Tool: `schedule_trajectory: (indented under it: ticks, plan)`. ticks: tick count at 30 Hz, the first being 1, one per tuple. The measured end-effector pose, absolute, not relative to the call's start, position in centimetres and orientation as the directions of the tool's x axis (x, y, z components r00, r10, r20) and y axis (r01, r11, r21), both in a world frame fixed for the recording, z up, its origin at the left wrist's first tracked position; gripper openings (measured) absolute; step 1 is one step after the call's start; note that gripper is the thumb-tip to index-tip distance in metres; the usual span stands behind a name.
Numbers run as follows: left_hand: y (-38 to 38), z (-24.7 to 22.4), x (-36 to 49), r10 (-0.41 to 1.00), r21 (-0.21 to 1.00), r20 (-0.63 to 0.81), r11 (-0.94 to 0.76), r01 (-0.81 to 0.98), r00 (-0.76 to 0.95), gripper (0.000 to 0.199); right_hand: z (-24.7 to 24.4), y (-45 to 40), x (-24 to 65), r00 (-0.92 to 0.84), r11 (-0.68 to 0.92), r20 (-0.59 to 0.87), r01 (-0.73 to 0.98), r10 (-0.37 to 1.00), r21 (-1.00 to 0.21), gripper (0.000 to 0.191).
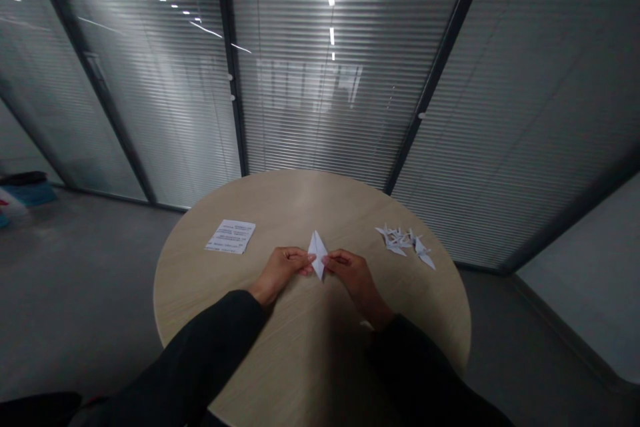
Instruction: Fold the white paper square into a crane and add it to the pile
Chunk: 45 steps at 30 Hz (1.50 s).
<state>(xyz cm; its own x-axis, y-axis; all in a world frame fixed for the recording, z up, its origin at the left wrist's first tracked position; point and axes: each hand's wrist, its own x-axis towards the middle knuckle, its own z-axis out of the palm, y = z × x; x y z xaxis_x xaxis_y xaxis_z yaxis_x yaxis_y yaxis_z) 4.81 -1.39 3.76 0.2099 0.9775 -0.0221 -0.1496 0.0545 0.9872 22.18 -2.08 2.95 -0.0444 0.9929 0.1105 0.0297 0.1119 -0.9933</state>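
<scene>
From here: L hand (281, 270) & R hand (354, 275) pinching 1 origami diamond (317, 255) over 1 round tbl (305, 199) w/ 1 printed-paper square (231, 236) & 1 paper-crane cluster (399, 239).

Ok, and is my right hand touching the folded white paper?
Touching. The head view shows it: the right hand pinches the right edge of the folded white paper, its fingertips overlapping that edge.
</scene>
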Motion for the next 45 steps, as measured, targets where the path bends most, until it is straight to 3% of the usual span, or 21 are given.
schedule_trajectory:
  ticks: [9, 25, 32, 36, 39, 45]
  plan:
    - [-1.6, 4.3, 4.6, 0.956, 0.995, 0.011, 0.018, -0.095, 0.294, 0.032, 3.5, -2.3, 22.4, -0.105, 0.128, 0.116, 0.124, 0.988, -0.984, 0.031]
    - [-1.7, 3.8, 5.1, 0.954, 0.990, -0.039, 0.077, -0.114, 0.297, 0.042, 2.6, -2.6, 21.5, 0.047, 0.202, 0.213, 0.173, 0.976, -0.964, 0.030]
    - [-1.6, 3.6, 4.9, 0.928, 1.000, 0.002, -0.002, 0.000, 0.371, 0.033, 3.7, -2.8, 21.7, -0.116, 0.105, 0.095, 0.082, 0.989, -0.991, 0.036]
    - [-1.4, 2.9, 4.9, 0.914, 0.995, 0.055, -0.083, 0.051, 0.402, 0.025, 3.5, -2.7, 22.0, -0.049, 0.079, 0.074, 0.121, 0.996, -0.989, 0.033]
    - [-1.2, 2.8, 4.9, 0.916, 0.996, 0.082, -0.093, 0.009, 0.392, 0.024, 3.6, -2.6, 22.1, 0.002, 0.085, 0.086, 0.093, 0.996, -0.992, 0.034]
    - [-1.1, 3.3, 4.6, 0.946, 0.979, -0.013, 0.078, -0.188, 0.325, 0.038, 4.0, -2.6, 22.5, 0.028, 0.110, 0.111, 0.049, 0.993, -0.993, 0.034]
